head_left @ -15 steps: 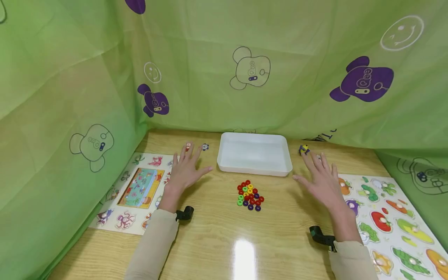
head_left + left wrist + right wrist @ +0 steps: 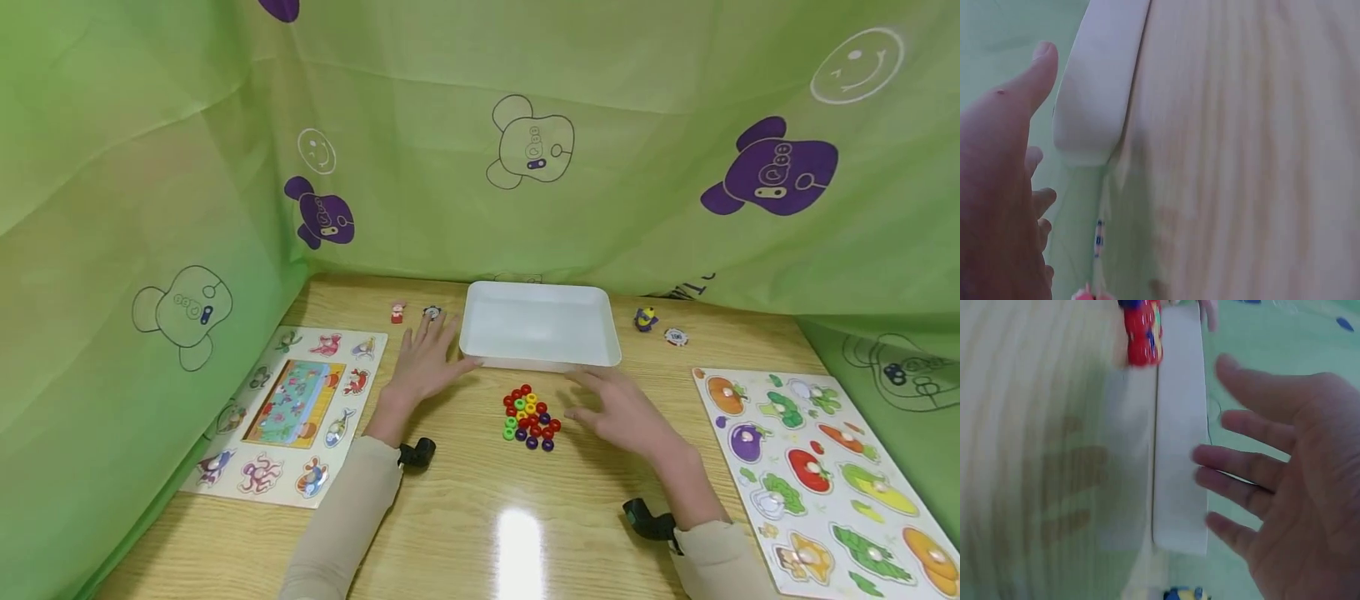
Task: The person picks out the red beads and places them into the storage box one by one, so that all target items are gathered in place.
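- Beads (image 2: 535,422): just left of the right hand (image 2: 626,414); blurred in right wrist view.
- Right hand: fingers loosely extended, empty.
- Left hand (image 2: 422,368): fingers extended, empty; fingertips partly obscure chip (image 2: 431,311).

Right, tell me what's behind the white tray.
Behind the white tray hangs a patterned green curtain. Whatever lies beyond the curtain is covered and cannot be seen.

Picture board (image 2: 294,404) left, vegetable board (image 2: 832,508) right; green curtain (image 2: 420,183) behind; probably poker chip (image 2: 676,336).
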A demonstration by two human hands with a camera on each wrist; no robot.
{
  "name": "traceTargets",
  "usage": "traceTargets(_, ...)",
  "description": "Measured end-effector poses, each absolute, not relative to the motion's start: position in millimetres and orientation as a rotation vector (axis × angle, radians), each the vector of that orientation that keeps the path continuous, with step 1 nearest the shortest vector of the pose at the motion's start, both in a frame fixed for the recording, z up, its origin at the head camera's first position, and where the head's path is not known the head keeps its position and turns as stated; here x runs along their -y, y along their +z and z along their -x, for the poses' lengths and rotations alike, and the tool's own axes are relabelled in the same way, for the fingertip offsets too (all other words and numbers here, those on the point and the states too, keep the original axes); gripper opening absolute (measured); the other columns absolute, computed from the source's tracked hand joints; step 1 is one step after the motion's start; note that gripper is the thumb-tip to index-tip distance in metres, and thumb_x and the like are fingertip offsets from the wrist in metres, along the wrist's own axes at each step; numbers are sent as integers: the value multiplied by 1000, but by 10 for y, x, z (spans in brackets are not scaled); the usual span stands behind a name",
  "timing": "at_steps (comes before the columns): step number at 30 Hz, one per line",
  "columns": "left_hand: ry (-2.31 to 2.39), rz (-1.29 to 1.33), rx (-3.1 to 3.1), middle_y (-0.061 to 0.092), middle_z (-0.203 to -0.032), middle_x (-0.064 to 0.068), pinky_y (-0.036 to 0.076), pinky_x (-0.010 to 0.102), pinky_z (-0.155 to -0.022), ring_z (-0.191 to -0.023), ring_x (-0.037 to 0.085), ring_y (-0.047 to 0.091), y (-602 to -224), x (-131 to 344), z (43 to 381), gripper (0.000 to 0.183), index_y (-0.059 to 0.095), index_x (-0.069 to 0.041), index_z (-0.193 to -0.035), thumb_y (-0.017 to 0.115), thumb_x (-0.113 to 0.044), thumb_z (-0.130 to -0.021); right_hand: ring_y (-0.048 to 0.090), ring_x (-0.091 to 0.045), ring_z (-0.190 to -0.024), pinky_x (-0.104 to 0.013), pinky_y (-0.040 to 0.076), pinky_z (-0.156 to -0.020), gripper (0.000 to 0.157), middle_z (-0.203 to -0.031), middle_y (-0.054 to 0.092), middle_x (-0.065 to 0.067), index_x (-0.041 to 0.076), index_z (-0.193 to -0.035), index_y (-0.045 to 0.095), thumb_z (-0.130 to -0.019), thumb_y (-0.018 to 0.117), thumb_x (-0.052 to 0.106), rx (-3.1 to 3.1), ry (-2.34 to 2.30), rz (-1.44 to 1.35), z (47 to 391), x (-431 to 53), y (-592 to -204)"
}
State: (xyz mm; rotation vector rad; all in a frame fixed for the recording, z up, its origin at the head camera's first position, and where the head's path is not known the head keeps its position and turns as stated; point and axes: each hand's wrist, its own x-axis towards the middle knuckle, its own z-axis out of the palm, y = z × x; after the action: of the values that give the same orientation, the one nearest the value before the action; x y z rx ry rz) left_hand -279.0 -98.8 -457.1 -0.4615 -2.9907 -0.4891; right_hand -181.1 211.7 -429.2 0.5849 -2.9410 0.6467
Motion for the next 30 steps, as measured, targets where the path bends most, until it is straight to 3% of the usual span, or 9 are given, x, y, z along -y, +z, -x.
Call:
traceTargets(5, -590, 458, 2987, 11, -158, 7, 7, 59, -114, -145, 32, 9, -4562, 875, 2869, 95, 1, -30, -149, 27, -84, -76, 61, -17, -97, -38, 51, -86, 35, -106, 67, 0, 13, -114, 65, -81, 70, 24, 2999, 715, -690, 1793, -1910, -4351)
traceTargets(10, -784, 419, 3012, 14, -157, 9, 9, 59, -114, -144, 31, 13, -4603, 767, 2901, 98, 3, -23, -150, 32, -81, -77, 53, -4, -76, -23, 49, -70, 20, -86, 63, 7, 14, -99, 70, -79, 71, 18, 3024, 729, -728, 1791, -1796, -4408)
traceTargets(15, -941, 351, 3025, 16, -157, 8, 11, 54, -116, -145, 26, 15, -4656, 731, 2904, 100, 4, -15, -150, 38, -77, -79, 54, -3, -77, -21, 50, -71, 14, -85, 61, 9, 15, -94, 71, -80, 70, 15, 3028, 710, -723, 1780, -1739, -4450)
traceTargets(20, -1027, 342, 3017, 15, -157, 9, 11, 53, -116, -144, 28, 16, -4670, 713, 2913, 102, 4, -13, -150, 43, -75, -79, 53, -4, -77, -23, 49, -71, 12, -84, 60, 9, 16, -91, 71, -80, 70, 12, 3038, 689, -713, 1788, -1722, -4459)
traceTargets(25, -1139, 350, 3015, 10, -158, 8, 15, 51, -116, -144, 28, 15, -4675, 692, 2910, 101, -3, -18, -150, 46, -72, -80, 54, -7, -74, -22, 48, -66, 13, -84, 63, 5, 13, -91, 71, -79, 69, 8, 3023, 715, -677, 1834, -1774, -4384)
traceTargets(30, -1258, 370, 2997, 6, -158, 5, 22, 50, -114, -145, 26, 13, -4677, 674, 2901, 101, -10, -27, -148, 51, -69, -80, 60, -15, -84, -30, 52, -74, 17, -90, 65, -1, 9, -97, 71, -80, 69, 8, 2937, 787, -566, 2017, -1890, -4288)
